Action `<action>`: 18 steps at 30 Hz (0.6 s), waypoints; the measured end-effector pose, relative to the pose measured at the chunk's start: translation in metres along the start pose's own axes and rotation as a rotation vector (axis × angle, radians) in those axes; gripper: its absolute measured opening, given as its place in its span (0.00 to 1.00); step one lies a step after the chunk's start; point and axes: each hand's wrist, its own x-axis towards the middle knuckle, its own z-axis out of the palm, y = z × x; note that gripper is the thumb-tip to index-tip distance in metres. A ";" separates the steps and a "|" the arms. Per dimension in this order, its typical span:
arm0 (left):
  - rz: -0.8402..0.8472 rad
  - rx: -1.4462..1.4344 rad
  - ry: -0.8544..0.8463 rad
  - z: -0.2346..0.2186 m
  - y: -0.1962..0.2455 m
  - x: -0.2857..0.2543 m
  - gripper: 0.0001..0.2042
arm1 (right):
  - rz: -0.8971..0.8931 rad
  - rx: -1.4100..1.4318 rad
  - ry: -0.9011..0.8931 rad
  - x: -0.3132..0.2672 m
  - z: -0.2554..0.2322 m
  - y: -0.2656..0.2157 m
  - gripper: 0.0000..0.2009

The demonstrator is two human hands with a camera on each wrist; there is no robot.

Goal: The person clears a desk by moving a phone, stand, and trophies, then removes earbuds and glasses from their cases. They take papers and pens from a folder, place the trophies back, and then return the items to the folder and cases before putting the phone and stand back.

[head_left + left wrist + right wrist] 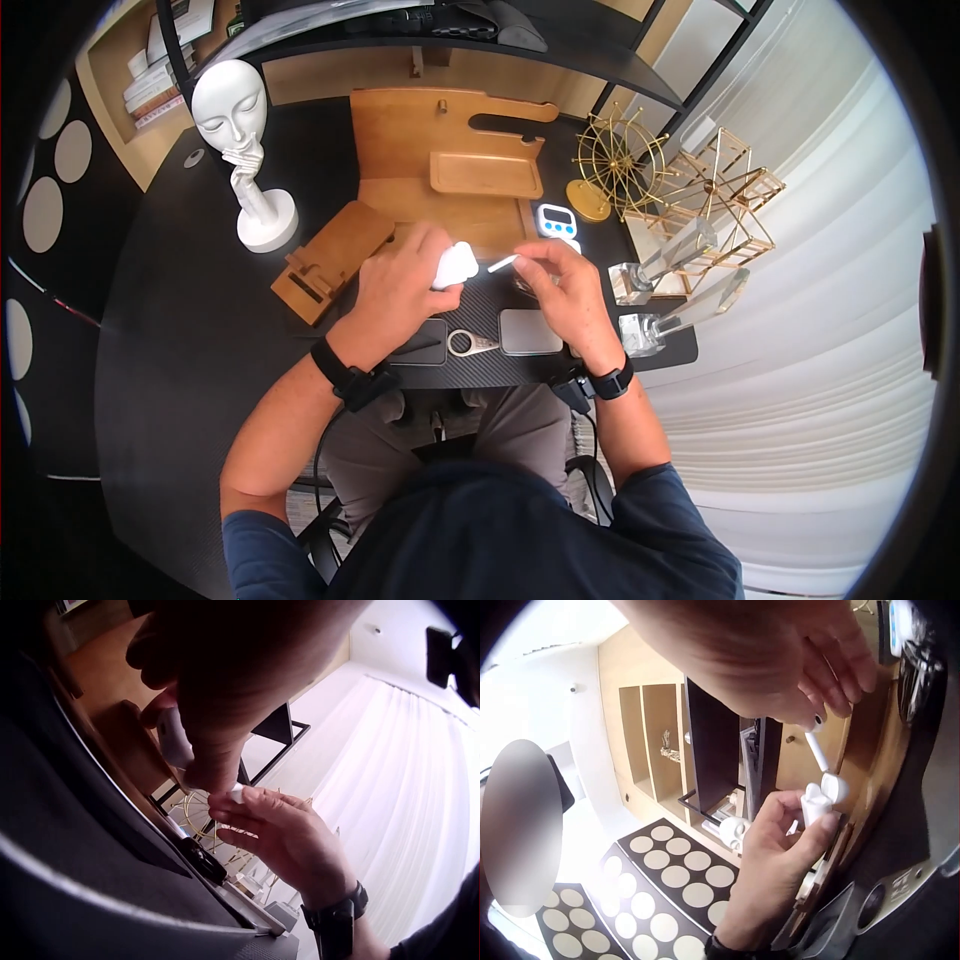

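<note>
My left hand (400, 285) holds a small white earbud case (456, 266) above the desk. In the right wrist view the lid (836, 787) of the case stands raised, and a rounded white tip shows at its mouth. To the right, my right hand (568, 298) pinches a white earbud (502, 264) between thumb and fingers. The earbud's stem (817, 751) points toward the case, with a small gap between them. Seen from the left wrist, the left hand hides much of the case, and only a bit of the earbud (237, 793) shows.
Behind the hands stands a wooden desk organizer (400, 140), with a loose wooden piece (335, 258) at its left. A silver tin (530, 332) and a metal ring tool (472, 343) lie in front. A timer (556, 221), gold wheel ornament (620, 165) and clear trophy (640, 335) stand right; a white bust (230, 110) left.
</note>
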 end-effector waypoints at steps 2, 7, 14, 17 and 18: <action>0.001 0.008 -0.016 0.002 -0.002 -0.001 0.21 | -0.028 -0.122 -0.033 0.001 -0.008 -0.004 0.09; 0.015 0.007 -0.027 0.005 -0.002 -0.002 0.21 | -0.202 -0.317 -0.114 0.005 -0.007 0.013 0.07; 0.011 0.007 -0.038 0.005 0.000 -0.003 0.20 | -0.274 -0.420 -0.089 0.011 0.007 0.020 0.06; 0.026 -0.010 -0.058 0.005 -0.001 -0.002 0.19 | -0.308 -0.468 -0.077 0.010 0.008 0.021 0.06; 0.032 -0.017 -0.070 0.006 -0.001 -0.003 0.19 | -0.323 -0.481 -0.071 0.010 0.008 0.022 0.06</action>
